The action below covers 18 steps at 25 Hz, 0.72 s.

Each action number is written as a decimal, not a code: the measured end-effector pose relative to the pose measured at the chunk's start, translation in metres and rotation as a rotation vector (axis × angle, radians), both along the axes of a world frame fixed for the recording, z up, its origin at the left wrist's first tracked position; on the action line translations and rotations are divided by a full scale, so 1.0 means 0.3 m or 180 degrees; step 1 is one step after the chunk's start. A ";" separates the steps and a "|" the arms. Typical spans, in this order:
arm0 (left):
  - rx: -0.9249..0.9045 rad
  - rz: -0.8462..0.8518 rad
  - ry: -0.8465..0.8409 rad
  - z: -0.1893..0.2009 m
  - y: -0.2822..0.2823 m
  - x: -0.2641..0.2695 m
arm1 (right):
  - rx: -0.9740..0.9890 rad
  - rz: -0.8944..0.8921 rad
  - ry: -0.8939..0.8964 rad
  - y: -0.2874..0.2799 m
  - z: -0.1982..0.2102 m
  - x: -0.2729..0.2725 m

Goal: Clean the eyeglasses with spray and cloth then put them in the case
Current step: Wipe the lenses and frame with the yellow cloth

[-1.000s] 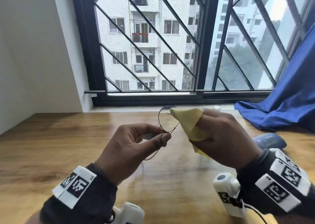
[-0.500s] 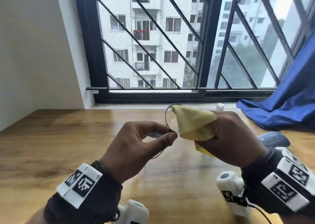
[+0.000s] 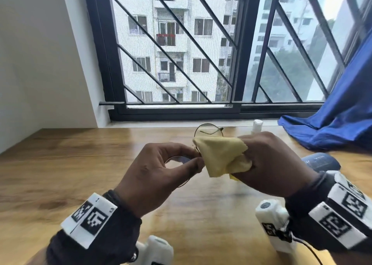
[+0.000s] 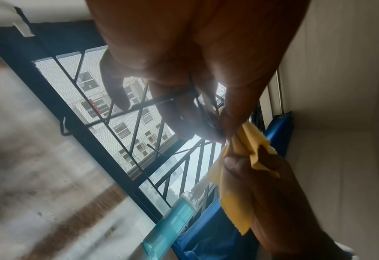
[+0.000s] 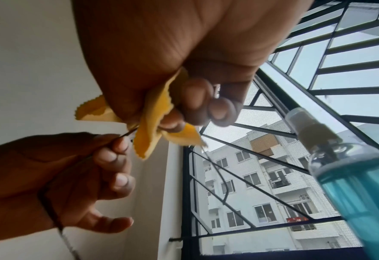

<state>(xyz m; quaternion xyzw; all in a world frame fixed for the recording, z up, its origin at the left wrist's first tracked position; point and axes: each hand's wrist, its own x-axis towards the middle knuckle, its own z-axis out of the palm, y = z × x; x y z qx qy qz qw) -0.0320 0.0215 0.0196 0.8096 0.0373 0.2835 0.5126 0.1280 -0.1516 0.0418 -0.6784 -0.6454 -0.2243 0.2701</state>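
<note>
Dark sleeves (image 3: 96, 244), b&w marker wristbands (image 3: 88, 218), white wrist cams (image 3: 275, 224)

Cloth (image 3: 221, 154) covers lower part of far lens (image 3: 209, 131). Spray bottle (image 3: 257, 126) mostly behind right hand (image 3: 271, 164). Case (image 3: 320, 162) half hidden by wrist — closure unclear.

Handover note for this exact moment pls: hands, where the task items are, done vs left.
Left hand: pinches the eyeglasses at the frame, held above the table.
Right hand: grips the yellow cloth, folded over one lens.
Spray bottle: stands on the table behind the right hand.
Case: dark blue, on the table right of the right hand; open or closed cannot be told.
Done: wiping is under way; whether spray was applied cannot be told.
Left: finish wiping both lenses, put the glasses in the case.
</note>
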 end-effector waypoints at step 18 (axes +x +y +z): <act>-0.0115 0.0085 -0.0049 -0.003 0.009 0.002 | 0.0088 -0.0208 -0.0027 -0.002 -0.002 0.013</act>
